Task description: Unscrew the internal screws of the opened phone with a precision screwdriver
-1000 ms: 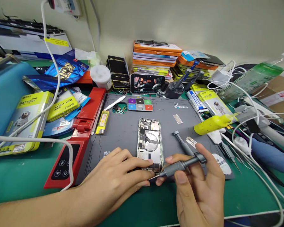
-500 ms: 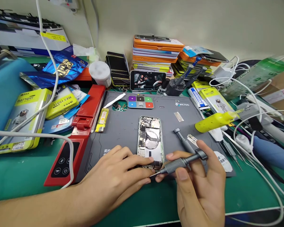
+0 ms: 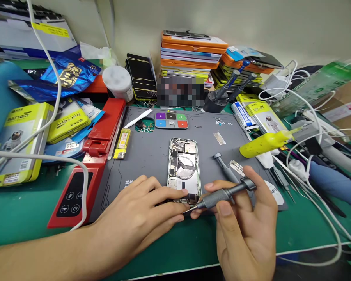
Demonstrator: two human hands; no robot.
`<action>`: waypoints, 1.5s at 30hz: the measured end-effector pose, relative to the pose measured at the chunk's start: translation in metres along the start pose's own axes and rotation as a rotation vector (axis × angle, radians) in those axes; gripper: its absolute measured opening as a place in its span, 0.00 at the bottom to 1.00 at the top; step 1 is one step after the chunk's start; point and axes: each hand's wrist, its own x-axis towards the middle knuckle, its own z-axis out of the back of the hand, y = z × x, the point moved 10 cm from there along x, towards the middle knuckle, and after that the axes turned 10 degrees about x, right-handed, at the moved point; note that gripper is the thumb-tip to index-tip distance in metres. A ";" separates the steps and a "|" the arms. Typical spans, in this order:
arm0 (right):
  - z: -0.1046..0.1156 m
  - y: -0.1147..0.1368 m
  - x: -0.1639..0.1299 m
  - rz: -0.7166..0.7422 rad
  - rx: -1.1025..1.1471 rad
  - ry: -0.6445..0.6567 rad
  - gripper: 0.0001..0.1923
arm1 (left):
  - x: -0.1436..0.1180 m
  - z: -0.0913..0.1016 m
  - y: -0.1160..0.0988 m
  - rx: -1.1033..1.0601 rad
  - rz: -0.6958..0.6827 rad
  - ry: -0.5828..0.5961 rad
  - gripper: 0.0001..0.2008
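Observation:
An opened smartphone (image 3: 185, 168), its inner parts bare, lies on the grey work mat (image 3: 146, 168). My left hand (image 3: 143, 210) grips the phone's lower end, fingers stretched over that end and partly hiding it. My right hand (image 3: 242, 226) is closed around a grey precision screwdriver (image 3: 215, 198), held nearly level and slanting. Its thin tip meets the phone's bottom edge beside my left fingertips; whether it sits in a screw I cannot tell. A second screwdriver (image 3: 224, 166) rests on the mat, just beyond my right hand.
To the left lie a red device (image 3: 73, 195) with buttons and a yellow-wrapped battery (image 3: 123, 143). A yellow bottle (image 3: 260, 145) lies at the right, near loose white cables (image 3: 324, 218). Stacked orange cases (image 3: 193, 45) and a screwdriver holder (image 3: 215, 101) stand behind the mat.
The view has shifted slightly, so most things sit a little higher and further left. Both hands keep their hold, with the screwdriver tip still at the phone's bottom edge.

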 end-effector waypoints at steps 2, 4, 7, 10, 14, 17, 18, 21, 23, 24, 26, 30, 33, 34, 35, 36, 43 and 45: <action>0.000 0.000 0.000 0.002 0.001 -0.007 0.25 | 0.000 0.000 0.000 -0.002 0.001 -0.002 0.08; 0.001 0.000 -0.001 0.004 0.000 -0.010 0.25 | -0.001 0.000 0.000 0.000 0.000 0.002 0.08; -0.001 -0.001 -0.001 -0.014 0.012 0.003 0.26 | -0.001 -0.002 0.001 0.009 0.010 0.017 0.09; 0.000 -0.002 0.000 -0.032 0.026 -0.007 0.25 | 0.001 -0.003 0.001 0.010 0.004 0.018 0.09; 0.003 -0.001 0.000 -0.021 0.018 -0.026 0.25 | 0.002 -0.003 0.001 0.014 0.006 0.011 0.09; 0.002 -0.002 0.001 -0.023 0.018 -0.014 0.26 | 0.002 -0.002 0.000 0.013 -0.003 -0.001 0.09; 0.002 -0.003 0.001 -0.025 0.018 -0.013 0.26 | 0.002 -0.002 0.000 0.013 -0.004 -0.002 0.10; 0.003 -0.003 0.002 -0.031 0.019 -0.014 0.27 | 0.001 -0.003 0.000 0.011 0.000 0.012 0.10; 0.002 -0.003 0.001 -0.032 0.024 -0.006 0.27 | 0.001 -0.004 0.001 0.012 0.005 0.019 0.10; 0.002 -0.003 0.001 -0.033 0.025 -0.004 0.27 | 0.000 -0.004 0.001 0.012 0.005 0.021 0.10; 0.002 -0.003 0.001 -0.033 0.022 -0.004 0.27 | 0.001 -0.003 0.001 0.013 0.004 0.009 0.09; 0.002 -0.004 0.001 -0.030 0.020 -0.011 0.27 | 0.001 -0.003 0.001 0.021 -0.001 -0.010 0.09; 0.003 -0.003 0.002 -0.030 0.040 -0.029 0.25 | 0.001 -0.005 0.001 0.021 0.000 0.006 0.10; 0.003 -0.004 0.002 -0.032 0.044 -0.034 0.25 | 0.001 -0.005 0.001 0.020 0.001 0.008 0.10; 0.004 -0.003 0.002 -0.032 0.047 -0.037 0.25 | 0.002 -0.005 0.000 0.020 0.001 0.008 0.10; 0.004 -0.004 0.002 -0.035 0.048 -0.037 0.25 | 0.002 -0.004 0.000 0.022 0.002 0.006 0.10; 0.001 -0.004 0.002 -0.037 0.052 0.003 0.25 | 0.003 -0.002 0.000 0.039 -0.003 -0.022 0.10; 0.001 -0.004 0.002 -0.028 0.047 0.004 0.26 | 0.003 -0.004 0.000 0.037 -0.005 -0.026 0.11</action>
